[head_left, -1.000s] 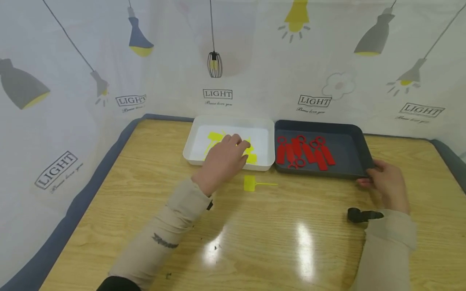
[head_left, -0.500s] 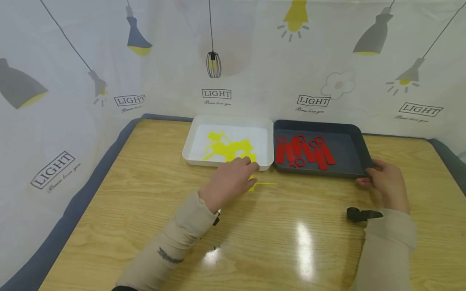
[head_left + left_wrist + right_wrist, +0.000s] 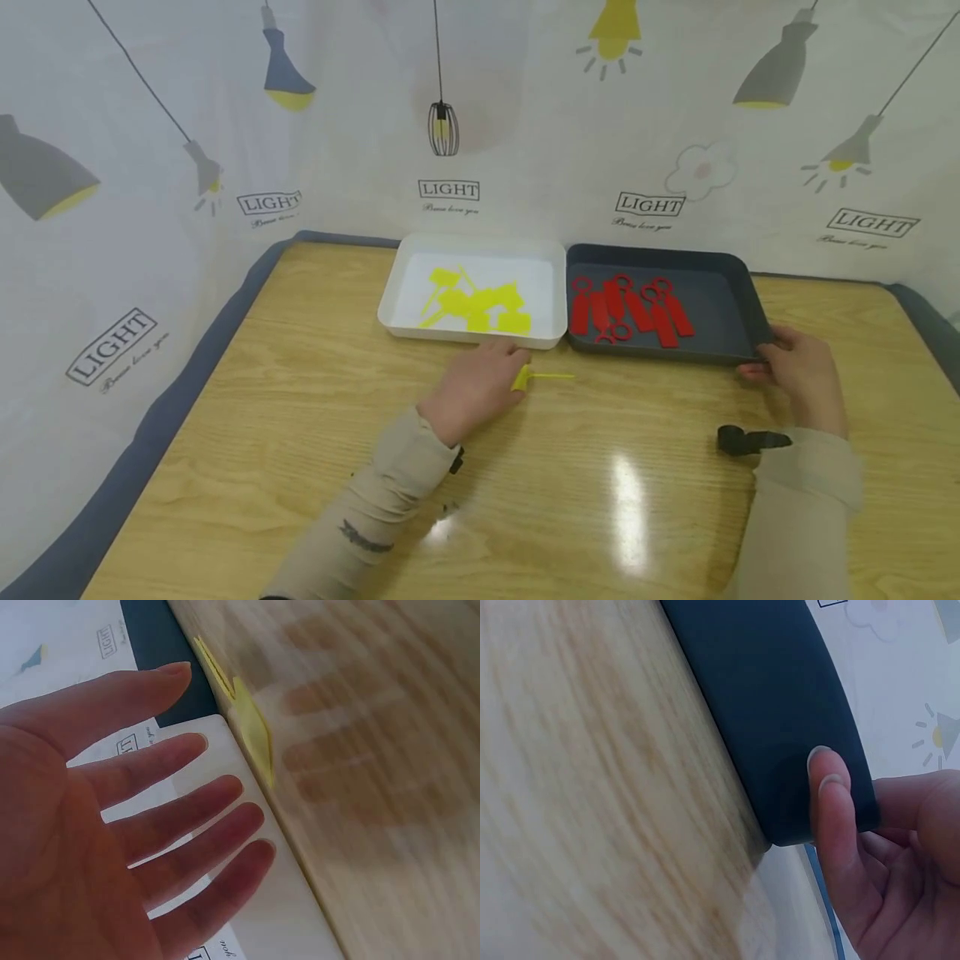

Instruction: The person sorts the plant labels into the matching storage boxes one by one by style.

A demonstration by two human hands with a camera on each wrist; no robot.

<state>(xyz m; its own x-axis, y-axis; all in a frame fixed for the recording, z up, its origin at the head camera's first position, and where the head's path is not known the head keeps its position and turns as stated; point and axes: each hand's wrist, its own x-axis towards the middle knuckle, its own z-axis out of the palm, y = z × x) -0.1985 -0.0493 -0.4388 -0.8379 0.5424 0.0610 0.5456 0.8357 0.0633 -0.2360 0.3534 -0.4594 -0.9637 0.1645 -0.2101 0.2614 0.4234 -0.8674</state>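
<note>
My left hand (image 3: 480, 385) is just in front of the white tray, beside a yellow tag (image 3: 521, 379) with a thin tail lying on the table. In the left wrist view the fingers of the left hand (image 3: 90, 802) are spread and loosely straight, and the yellow tag (image 3: 253, 735) appears apart from them. The head view hides part of this tag behind the fingertips. My right hand (image 3: 806, 371) grips the front right corner of the dark grey tray (image 3: 712, 308). Two of its fingers press the outer wall of the tray (image 3: 757, 712) in the right wrist view.
Several yellow tags (image 3: 487, 304) lie heaped in the white tray (image 3: 405, 332). Several red ring-ended tags (image 3: 637, 308) lie toward the left of the dark tray. Both trays stand side by side at the back of the wooden table (image 3: 570, 467). A printed curtain (image 3: 525, 108) hangs behind.
My left hand has come back from above the white tray toward the yellow tag on the table, uncovering the yellow heap. The right hand stays on the dark tray's corner.
</note>
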